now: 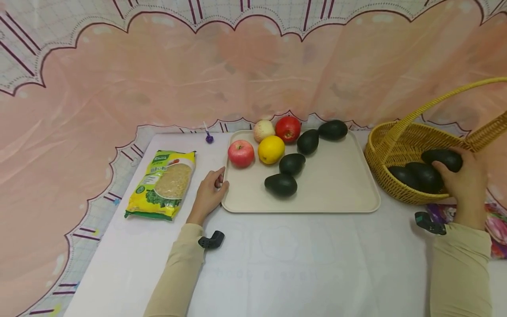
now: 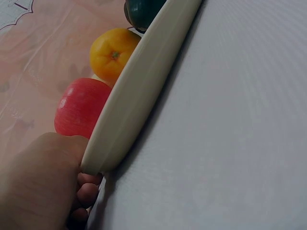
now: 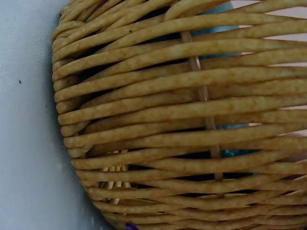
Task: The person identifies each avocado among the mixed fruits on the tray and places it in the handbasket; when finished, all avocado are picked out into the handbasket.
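Note:
My right hand (image 1: 469, 174) reaches over the near rim of a yellow wicker basket (image 1: 386, 145) and grips a dark green avocado (image 1: 442, 158). More avocados (image 1: 425, 177) lie under it in the basket. In the right wrist view the woven basket wall (image 3: 182, 105) hides that hand. My left hand (image 1: 209, 193) holds the left edge of a cream tray (image 1: 336, 193), its fingers curled below the rim in the left wrist view. On the tray are a pink-red apple (image 1: 240, 153), a yellow-orange fruit (image 1: 271, 149), a pale peach-like fruit (image 1: 263, 130), a red fruit (image 1: 288, 129) and several avocados (image 1: 281, 185).
A yellow and green Knorr packet (image 1: 162, 185) lies left of the tray. Behind it is a small purple item (image 1: 208, 137) with a thin white stick. A colourful floral packet (image 1: 497, 224) shows by the right forearm. A pink patterned cloth (image 1: 253, 75) hangs behind the white table (image 1: 301, 264).

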The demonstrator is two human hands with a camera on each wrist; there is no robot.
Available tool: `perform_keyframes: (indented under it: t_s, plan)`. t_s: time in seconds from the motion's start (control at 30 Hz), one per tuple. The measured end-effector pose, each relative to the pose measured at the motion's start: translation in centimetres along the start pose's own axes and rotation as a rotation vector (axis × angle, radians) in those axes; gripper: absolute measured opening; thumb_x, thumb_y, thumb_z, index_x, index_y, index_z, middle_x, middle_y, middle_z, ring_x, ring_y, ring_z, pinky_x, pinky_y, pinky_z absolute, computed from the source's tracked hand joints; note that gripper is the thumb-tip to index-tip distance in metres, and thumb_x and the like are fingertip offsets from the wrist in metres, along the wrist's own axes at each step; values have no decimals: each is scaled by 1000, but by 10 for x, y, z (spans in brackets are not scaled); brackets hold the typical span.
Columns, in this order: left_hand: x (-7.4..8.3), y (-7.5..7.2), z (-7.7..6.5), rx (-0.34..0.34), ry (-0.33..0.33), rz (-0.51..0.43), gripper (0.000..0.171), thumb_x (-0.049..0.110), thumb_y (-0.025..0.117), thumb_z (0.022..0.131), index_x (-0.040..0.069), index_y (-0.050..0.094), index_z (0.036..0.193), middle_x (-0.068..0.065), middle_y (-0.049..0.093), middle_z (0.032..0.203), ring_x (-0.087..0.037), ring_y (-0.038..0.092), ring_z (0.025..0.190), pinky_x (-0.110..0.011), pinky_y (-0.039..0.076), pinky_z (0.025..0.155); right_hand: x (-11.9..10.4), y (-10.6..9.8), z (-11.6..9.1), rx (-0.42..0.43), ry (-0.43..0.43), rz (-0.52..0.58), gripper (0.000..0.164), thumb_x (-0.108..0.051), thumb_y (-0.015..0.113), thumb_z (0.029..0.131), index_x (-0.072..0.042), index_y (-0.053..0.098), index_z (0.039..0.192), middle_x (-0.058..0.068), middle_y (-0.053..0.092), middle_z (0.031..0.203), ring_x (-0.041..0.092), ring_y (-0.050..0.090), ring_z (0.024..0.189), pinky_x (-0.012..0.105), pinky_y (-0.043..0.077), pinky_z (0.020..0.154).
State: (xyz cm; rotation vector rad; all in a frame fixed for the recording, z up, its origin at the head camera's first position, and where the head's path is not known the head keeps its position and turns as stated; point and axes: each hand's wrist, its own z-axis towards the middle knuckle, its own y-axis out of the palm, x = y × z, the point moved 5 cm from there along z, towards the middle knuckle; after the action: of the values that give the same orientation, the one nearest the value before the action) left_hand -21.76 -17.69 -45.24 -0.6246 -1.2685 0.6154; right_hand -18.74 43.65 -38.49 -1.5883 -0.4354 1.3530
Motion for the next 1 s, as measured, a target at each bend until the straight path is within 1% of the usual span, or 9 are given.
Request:
perform_keyframes:
  t_s: [0.13,0.23,0.33,0.4,0.6,0.77,0.9,1.0]
  plan:
    - [1,1,0,-4,0,2,46,17,57,91,3,51,134,-6,48,87,-18,44,77,-31,31,73,2,0,2,-6,-12,-31,63,-33,46,95,0,28,146,34,29,143,54,24,128,65,17,105]
    - [1,1,0,-4,1,11,46,18,57,91,3,51,133,-6,48,87,-17,44,77,-31,31,73,2,0,2,24,-68,-53,53,-27,45,95,4,39,138,36,34,139,55,26,126,63,18,105]
    - [1,1,0,0,1,12,45,18,57,91,3,51,133,-6,48,87,-17,44,77,-31,31,73,-1,-1,2,67,-139,-68,43,-19,43,94,7,50,127,37,40,133,56,29,123,61,19,104]
    - [1,0,0,3,-2,12,46,18,57,90,3,51,133,-6,49,87,-18,44,77,-31,31,74,-2,-1,2,91,-170,-69,39,-16,43,94,8,52,123,38,42,130,57,31,121,61,20,104]
    - [-2,1,0,-1,-10,22,47,18,56,91,3,50,135,-6,49,88,-17,45,78,-31,31,73,-4,0,3,90,-152,-58,40,-17,42,94,8,51,123,37,41,131,57,30,121,61,20,103]
    - [-2,1,0,-2,-17,3,46,18,56,91,4,50,134,-6,48,88,-18,44,78,-31,31,74,-4,0,4,92,-157,-47,39,-17,43,94,7,51,123,36,42,132,56,30,121,61,20,103]
    - [-2,1,0,-2,-10,3,45,17,57,91,4,51,134,-6,49,88,-18,45,78,-32,31,74,-3,-1,3,99,-158,-15,40,-17,44,94,8,51,124,37,44,130,56,31,120,61,20,103]
    - [-1,1,1,0,-5,0,45,17,57,90,3,52,133,-6,49,87,-18,44,77,-32,31,74,-3,-3,2,97,-126,31,43,-19,45,94,7,50,128,37,45,129,54,34,121,59,23,105]
